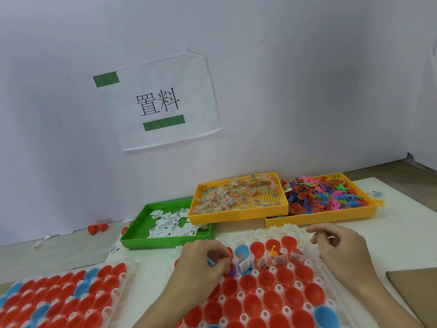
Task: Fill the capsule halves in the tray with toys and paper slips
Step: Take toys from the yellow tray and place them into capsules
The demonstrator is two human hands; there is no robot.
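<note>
A white tray [283, 229] in front of me holds rows of red and blue capsule halves [248, 284]. Several halves in its far row hold toys and paper slips [277, 259]. My left hand [203, 263] hovers over the tray's far left part, fingers curled round small toys. A blue toy [211, 262] sticks out between the fingers, and a purple and orange one [232, 271] sits at the fingertips over a capsule half. My right hand [340, 248] hangs over the tray's far right edge with loosely curled fingers. Nothing shows in it.
Behind the tray stand a green tray of paper slips [165, 224], a yellow tray of bagged beads [238, 197] and a yellow tray of coloured dinosaur toys [331, 195]. A second tray of capsule halves [63, 297] lies at the left. Cardboard [416, 287] lies at the right, and loose red capsules [98, 227] by the wall.
</note>
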